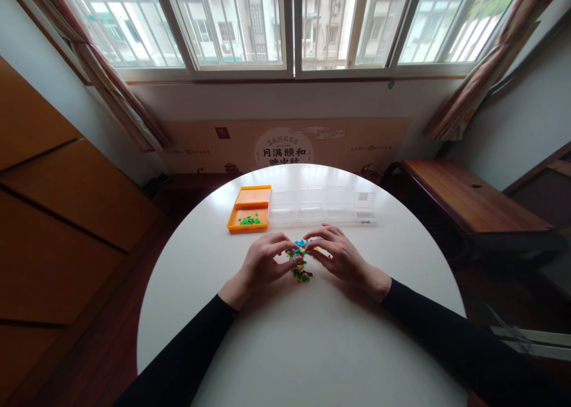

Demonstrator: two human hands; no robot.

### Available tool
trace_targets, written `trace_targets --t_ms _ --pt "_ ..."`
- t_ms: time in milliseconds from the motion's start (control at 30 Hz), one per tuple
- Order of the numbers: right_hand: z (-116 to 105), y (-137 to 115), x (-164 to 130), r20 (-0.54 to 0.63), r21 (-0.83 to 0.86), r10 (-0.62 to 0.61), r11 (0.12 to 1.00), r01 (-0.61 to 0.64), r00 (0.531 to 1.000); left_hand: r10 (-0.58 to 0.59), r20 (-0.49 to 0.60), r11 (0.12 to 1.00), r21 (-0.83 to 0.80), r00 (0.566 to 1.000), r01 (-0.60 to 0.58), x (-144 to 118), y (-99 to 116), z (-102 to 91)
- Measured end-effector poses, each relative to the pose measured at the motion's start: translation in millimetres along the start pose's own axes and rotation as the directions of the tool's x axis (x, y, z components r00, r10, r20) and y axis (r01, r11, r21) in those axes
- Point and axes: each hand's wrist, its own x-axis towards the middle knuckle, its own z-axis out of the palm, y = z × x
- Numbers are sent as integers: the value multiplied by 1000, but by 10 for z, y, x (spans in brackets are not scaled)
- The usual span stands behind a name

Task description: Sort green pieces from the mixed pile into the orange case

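A small heap of tiny coloured pieces [303, 275], in green, blue, yellow, red and dark shades, lies on the white table between my hands. My left hand [265, 258] curves round the heap's left side, thumb and forefinger apart, their tips at the pieces. From the right, my right hand [341, 253] reaches over the heap with fingers bent and separated. Neither hand visibly holds a piece, though the fingertips partly cover the heap. Just beyond my left hand sits an open orange box [231, 224] with several green pieces [250, 220] inside.
Right of the orange box stands a row of clear plastic boxes [312, 218] with raised lids. The round white table [285, 347] has a curved edge. A wooden desk [464, 199] stands at the right, a wooden cabinet [53, 187] at the left. Windows are ahead.
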Motion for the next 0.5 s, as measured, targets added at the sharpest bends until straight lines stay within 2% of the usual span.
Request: trace_targets --t_ms 233,500 --pt "-14 -48 39 -5 11 0 1000 0 1000 32 -45 999 5 998 -32 -1 17 78" --pt "-26 -57 50 -6 9 -12 1000 12 1000 53 -46 998 27 998 -52 9 22 79"
